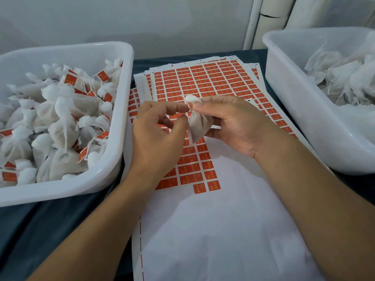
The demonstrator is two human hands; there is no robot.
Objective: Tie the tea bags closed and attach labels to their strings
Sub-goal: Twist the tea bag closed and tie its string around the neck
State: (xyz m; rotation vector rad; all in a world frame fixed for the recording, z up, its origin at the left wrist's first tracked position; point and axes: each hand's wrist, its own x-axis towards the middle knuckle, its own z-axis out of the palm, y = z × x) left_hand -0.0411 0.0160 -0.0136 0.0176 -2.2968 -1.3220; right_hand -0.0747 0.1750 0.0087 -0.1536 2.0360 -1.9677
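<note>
Tea bag [197,124] pinched at its gathered neck by right hand [233,122], left hand [160,128] pinching its string, above label sheets [205,82] mid-tabletop, bins at both side edges

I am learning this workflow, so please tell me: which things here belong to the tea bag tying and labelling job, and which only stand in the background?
Belong to the job:
- tea bag, held by right hand
- left hand, pinching at its neck
- label sheets
- left bin, labelled bags
- right bin, unlabelled bags

Just background:
- white pipes
- dark table cover
</note>
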